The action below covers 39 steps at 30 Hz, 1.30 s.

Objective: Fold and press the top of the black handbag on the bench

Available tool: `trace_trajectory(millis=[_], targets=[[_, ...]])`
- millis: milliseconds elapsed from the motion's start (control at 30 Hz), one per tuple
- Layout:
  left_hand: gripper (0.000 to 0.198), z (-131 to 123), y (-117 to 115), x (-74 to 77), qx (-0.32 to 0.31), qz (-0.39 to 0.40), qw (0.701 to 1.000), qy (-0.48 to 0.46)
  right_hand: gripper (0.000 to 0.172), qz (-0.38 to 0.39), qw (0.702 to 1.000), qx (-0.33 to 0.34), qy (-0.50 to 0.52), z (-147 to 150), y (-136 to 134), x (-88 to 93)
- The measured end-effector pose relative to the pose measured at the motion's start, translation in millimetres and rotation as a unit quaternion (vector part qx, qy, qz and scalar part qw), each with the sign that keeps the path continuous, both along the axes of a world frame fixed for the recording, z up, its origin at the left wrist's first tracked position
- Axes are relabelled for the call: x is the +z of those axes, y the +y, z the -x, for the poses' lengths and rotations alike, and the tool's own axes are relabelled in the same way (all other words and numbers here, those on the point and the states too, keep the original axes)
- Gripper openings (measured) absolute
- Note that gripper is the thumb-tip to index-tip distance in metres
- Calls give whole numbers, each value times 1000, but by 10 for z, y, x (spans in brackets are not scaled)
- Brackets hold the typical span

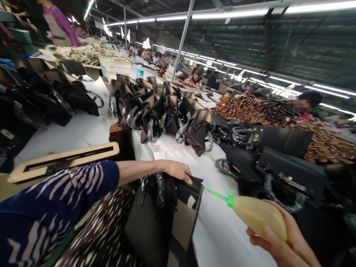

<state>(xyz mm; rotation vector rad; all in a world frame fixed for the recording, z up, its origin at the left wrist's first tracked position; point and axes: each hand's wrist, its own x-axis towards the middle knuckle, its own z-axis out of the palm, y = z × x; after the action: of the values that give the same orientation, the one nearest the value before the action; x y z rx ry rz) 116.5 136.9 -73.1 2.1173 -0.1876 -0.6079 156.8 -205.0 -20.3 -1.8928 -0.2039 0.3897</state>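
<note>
My left hand (178,170) grips the top edge of a black handbag (164,218) that stands open at the table's near edge, its handles wrapped in clear film. My right hand (283,244) at the lower right is closed around a soft yellowish squeeze bottle (258,215) with a green cap. The bottle's thin green nozzle (215,194) points left at the bag's upper rim, almost touching it. My left arm wears a dark blue patterned sleeve.
A long white table (83,129) runs away from me. Several brown and black handbags (167,115) stand in rows at its middle. Finished black bags (280,155) lie at the right, stacked brown leather pieces (250,107) behind them. Other people work farther off. A wooden template (61,159) lies at left.
</note>
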Motion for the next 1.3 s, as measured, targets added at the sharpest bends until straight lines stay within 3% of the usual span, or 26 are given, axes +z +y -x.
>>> trace_trajectory(millis=[133, 233, 400, 500, 600, 767, 1100, 1300], targets=[[25, 18, 0, 18, 1, -7, 1000, -15, 67, -126, 990, -13, 69, 147, 118, 127], [27, 31, 2, 33, 3, -10, 1000, -27, 64, -135, 987, -24, 78, 199, 168, 191], [27, 39, -5, 57, 5, -11, 999, -36, 73, -77, 996, -2, 41, 120, 120, 306], [26, 35, -10, 54, 9, -11, 999, -40, 76, 40, 997, 27, -65, 63, 122, 433], [25, 26, -14, 34, 13, -10, 999, -41, 80, 142, 976, 46, -156, 56, 213, 587], [24, 0, -16, -19, 16, -6, 999, -38, 80, 163, 971, 40, -170, 57, 397, 731], [24, -19, -1, -64, 17, 24, 999, -30, 83, 88, 993, 37, -69, -15, 390, 560], [25, -21, 44, -66, 29, 53, 998, -7, 75, 69, 996, 18, -47, -91, 198, 281]])
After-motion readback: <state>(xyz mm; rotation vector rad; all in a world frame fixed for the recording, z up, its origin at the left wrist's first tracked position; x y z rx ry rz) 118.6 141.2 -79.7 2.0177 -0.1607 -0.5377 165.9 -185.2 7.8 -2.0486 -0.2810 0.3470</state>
